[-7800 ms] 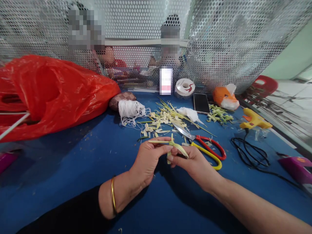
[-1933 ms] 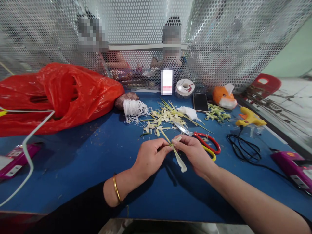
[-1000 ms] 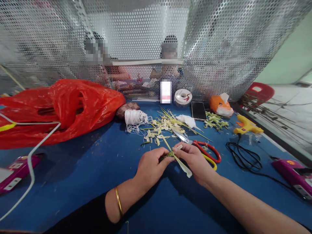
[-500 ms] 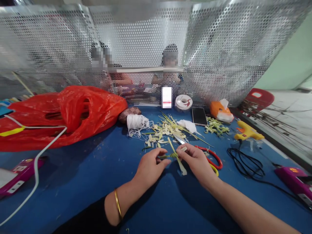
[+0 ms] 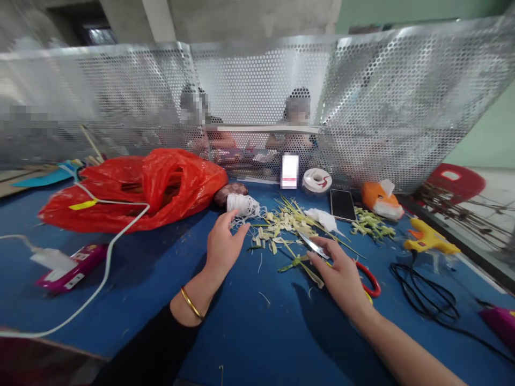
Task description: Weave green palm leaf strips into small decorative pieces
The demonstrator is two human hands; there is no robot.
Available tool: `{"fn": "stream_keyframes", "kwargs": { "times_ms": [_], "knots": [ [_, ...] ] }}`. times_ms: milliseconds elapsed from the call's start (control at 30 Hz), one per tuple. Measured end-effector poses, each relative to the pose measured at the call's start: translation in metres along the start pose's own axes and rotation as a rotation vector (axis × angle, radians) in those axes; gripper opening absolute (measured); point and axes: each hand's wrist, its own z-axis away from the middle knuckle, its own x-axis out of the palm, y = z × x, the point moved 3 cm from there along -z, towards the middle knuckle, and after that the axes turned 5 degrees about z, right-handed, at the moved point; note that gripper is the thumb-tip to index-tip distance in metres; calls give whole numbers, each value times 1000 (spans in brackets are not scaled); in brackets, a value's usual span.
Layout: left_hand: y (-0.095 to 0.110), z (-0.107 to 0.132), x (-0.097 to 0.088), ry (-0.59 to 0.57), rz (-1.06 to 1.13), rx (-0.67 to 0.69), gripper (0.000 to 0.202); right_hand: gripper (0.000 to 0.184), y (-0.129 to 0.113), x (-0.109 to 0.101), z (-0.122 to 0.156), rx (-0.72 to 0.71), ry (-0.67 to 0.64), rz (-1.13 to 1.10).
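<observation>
My left hand (image 5: 226, 244) is open, thumb and fingers apart, close in front of a spool of white string (image 5: 241, 206); loose loops lie by its fingertips. My right hand (image 5: 340, 276) is around the middle of the scissors (image 5: 316, 246). Their blades point away to the left, and the red and yellow handles show beyond the hand; the hand hides the middle part. Just left of my right thumb, a small woven piece of green leaf strips (image 5: 296, 262) lies on the blue table, touched by neither hand. Cut leaf scraps (image 5: 281, 222) are heaped behind it.
A red plastic bag (image 5: 181, 166) lies left, with a white cable and purple power strip (image 5: 76, 268) nearer. Behind are a tape roll (image 5: 317, 181), phone (image 5: 343, 205) and tissue pack (image 5: 382, 199). A yellow glue gun (image 5: 432, 237) is right. A perforated screen (image 5: 257, 80) stands behind.
Both hands have let go of the woven leaf piece, which now lies on the table. My left hand has moved left and away toward the string spool. The view has shifted.
</observation>
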Motion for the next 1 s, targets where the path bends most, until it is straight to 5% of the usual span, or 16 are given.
{"fn": "stream_keyframes", "kwargs": {
  "times_ms": [200, 333, 467, 567, 800, 1000],
  "knots": [
    [21, 7, -64, 356, -139, 305, 20, 46, 3, 5, 4, 11, -102, 11],
    [24, 1, -122, 551, -288, 274, 22, 48, 7, 9, 7, 8, -150, -11],
    [7, -34, -144, 201, -212, 65, 28, 49, 8, 11, 8, 12, -190, 11],
    [-1, -61, -143, 14, -512, 26, 34, 48, 9, 10, 5, 2, -184, 23],
    [16, -100, -169, 50, -844, 43, 18, 43, 12, 10, 0, -54, -144, 35],
    [33, -121, -183, 121, -889, 65, 22, 40, 12, 14, 3, -69, -193, 23]
  ]
}}
